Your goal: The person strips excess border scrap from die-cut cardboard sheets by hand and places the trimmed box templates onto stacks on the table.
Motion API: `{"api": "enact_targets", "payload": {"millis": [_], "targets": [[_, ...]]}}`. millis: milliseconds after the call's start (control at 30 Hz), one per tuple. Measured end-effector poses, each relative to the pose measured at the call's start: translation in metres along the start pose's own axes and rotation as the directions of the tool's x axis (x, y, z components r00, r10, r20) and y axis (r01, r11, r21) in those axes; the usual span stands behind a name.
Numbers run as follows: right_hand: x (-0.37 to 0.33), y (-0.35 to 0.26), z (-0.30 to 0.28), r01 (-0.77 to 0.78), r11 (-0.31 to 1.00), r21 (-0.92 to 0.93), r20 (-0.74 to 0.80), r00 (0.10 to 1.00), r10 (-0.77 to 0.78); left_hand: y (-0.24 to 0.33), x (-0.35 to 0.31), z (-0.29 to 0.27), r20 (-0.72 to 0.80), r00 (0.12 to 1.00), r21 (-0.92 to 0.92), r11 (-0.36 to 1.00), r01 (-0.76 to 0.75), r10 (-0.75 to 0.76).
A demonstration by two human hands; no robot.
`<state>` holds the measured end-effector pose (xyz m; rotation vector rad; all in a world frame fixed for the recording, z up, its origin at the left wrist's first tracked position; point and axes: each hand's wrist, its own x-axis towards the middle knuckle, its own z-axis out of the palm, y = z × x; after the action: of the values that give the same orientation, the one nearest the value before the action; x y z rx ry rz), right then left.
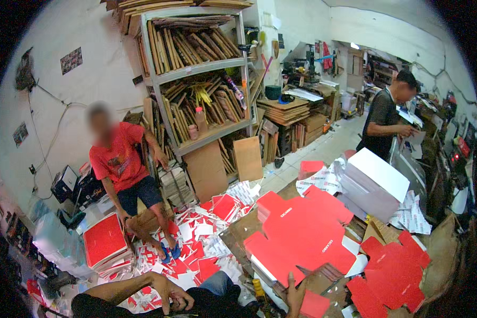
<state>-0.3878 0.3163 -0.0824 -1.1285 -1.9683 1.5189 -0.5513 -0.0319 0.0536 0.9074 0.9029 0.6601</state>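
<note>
On a work table a stack of red die-cut cardboard box blanks [297, 225] lies flat, white on the undersides. At its near edge is my right hand [296, 298], fingers apart and pointing up, with nothing visible in its grip. Red scrap pieces [314, 305] lie beside it. My left hand [170, 294] rests low over my dark clothing, its fingers bent inward; no object shows in it. A yellow-handled tool [258, 289] stands between my two hands, its lower part hidden. To the right, more red box blanks [392, 275] lie spread over one another.
Red and white offcuts [196, 254] cover the floor. A seated person in a red shirt [124, 153] is at left beside stacked red sheets [105, 241]. A shelf [206, 66] holds wooden boards. A white stack [373, 183] stands behind the table; another person [384, 114] stands beyond.
</note>
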Motion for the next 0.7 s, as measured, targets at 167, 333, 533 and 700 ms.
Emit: {"api": "enact_targets", "payload": {"millis": [167,333,533,700], "targets": [[0.008,0.012,0.007,0.014,0.999,-0.052,0.010,1.000,-0.014,-0.033,-0.006,0.022,-0.058,0.997,-0.204,0.978,0.030,-0.043],[0.011,0.022,0.014,-0.036,0.999,-0.016,0.011,0.999,0.036,-0.015,-0.003,0.024,-0.111,0.990,-0.149,0.986,0.074,-0.091],[0.002,0.003,0.008,-0.020,1.000,0.007,0.000,1.000,0.020,0.033,0.005,0.030,-0.046,0.997,-0.156,0.987,0.050,-0.058],[0.009,0.018,0.010,0.064,0.997,0.031,-0.029,0.998,-0.063,-0.067,-0.006,0.003,-0.115,0.990,-0.120,0.990,0.069,-0.083]]}}
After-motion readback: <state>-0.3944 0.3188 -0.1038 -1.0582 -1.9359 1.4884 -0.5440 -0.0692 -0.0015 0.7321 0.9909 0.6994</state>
